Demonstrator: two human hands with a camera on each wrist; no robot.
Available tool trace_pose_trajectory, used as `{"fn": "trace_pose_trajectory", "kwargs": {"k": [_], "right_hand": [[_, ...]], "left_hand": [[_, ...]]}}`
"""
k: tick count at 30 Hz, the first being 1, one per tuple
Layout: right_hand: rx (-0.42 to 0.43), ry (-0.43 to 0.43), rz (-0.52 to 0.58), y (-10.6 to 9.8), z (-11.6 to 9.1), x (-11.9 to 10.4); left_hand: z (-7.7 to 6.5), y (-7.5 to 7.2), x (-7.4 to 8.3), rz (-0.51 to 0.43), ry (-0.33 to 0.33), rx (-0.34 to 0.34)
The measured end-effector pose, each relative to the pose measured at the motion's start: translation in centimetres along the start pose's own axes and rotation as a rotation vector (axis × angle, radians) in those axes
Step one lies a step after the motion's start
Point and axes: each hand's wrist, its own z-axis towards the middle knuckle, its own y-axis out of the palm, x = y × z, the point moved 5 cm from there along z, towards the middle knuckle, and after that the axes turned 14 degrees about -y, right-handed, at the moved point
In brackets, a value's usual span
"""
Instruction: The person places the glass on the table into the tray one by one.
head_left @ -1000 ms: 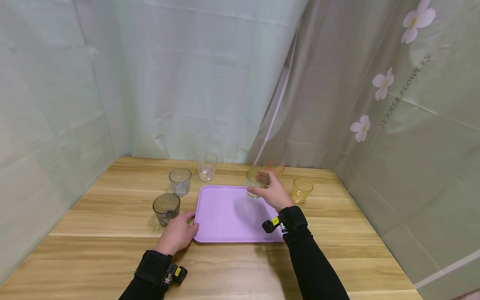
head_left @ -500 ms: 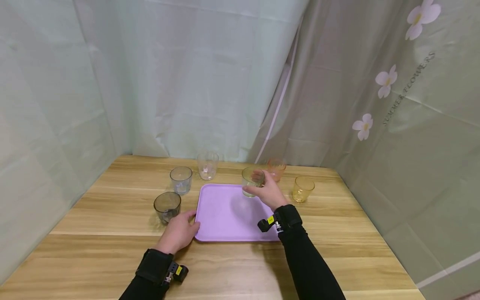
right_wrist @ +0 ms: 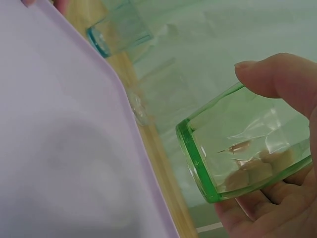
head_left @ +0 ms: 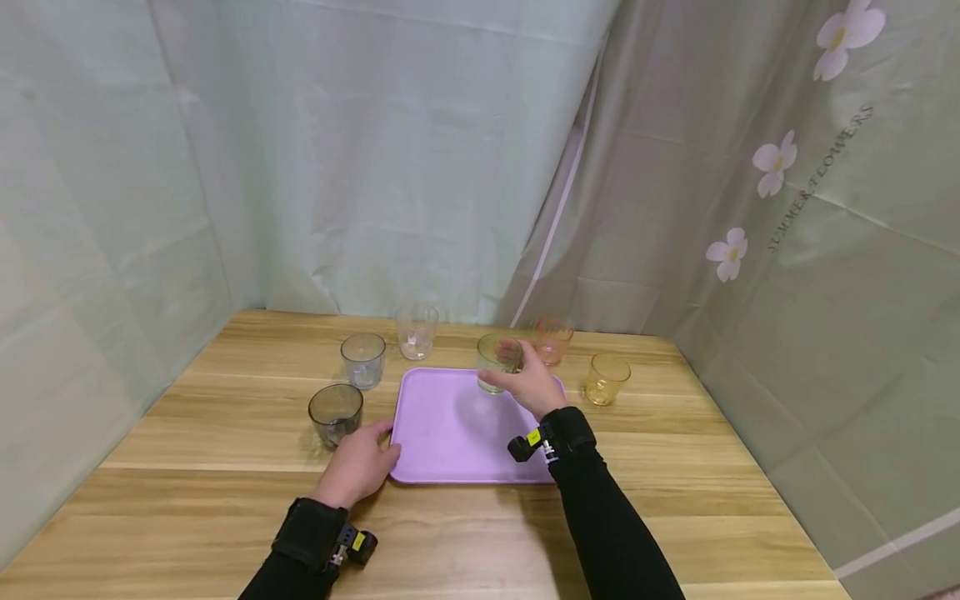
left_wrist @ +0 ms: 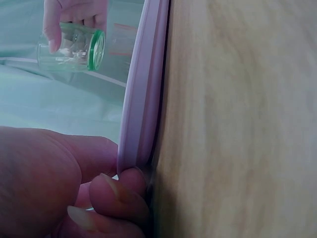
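My right hand [head_left: 531, 385] holds a pale green glass [head_left: 492, 358] over the back of the lilac tray [head_left: 438, 429]. In the right wrist view, the thumb and fingers are on opposite sides of this glass [right_wrist: 233, 153], and its thick green base is clear of the tray. At the tray's left edge, near the front corner, is my left hand [head_left: 356, 463]. The left wrist view has its thumb against the tray's rim [left_wrist: 136, 109] and fingertips tucked at the underside, pinching the edge.
Left of the tray stand a dark grey glass [head_left: 334, 412] and a bluish glass [head_left: 363, 362], with a clear glass [head_left: 416, 333] behind. To the right are an orange-pink glass [head_left: 553, 342] and a yellow glass [head_left: 606, 382]. Curtains [head_left: 420, 167] enclose the wooden table [head_left: 225, 425].
My right hand has carried the green glass a little leftward over the back of the tray. My left hand stays at the tray's edge.
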Motion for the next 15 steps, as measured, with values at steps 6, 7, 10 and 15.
{"fn": "trace_pose_trajectory", "kwargs": {"k": [6, 7, 10, 15], "right_hand": [[-0.016, -0.010, 0.026, 0.8, 0.4, 0.0], [-0.019, -0.012, 0.032, 0.9, 0.5, 0.0], [-0.026, -0.015, 0.050, 1.3, 0.7, 0.2], [-0.032, -0.021, 0.065, 2.0, 1.1, 0.5]], "left_hand": [[0.0, -0.1, 0.0, -0.002, 0.007, 0.006], [0.0, -0.1, 0.0, -0.002, 0.006, 0.008], [0.0, -0.1, 0.0, -0.003, 0.004, 0.007], [0.0, 0.0, 0.0, -0.005, -0.005, -0.004]]}}
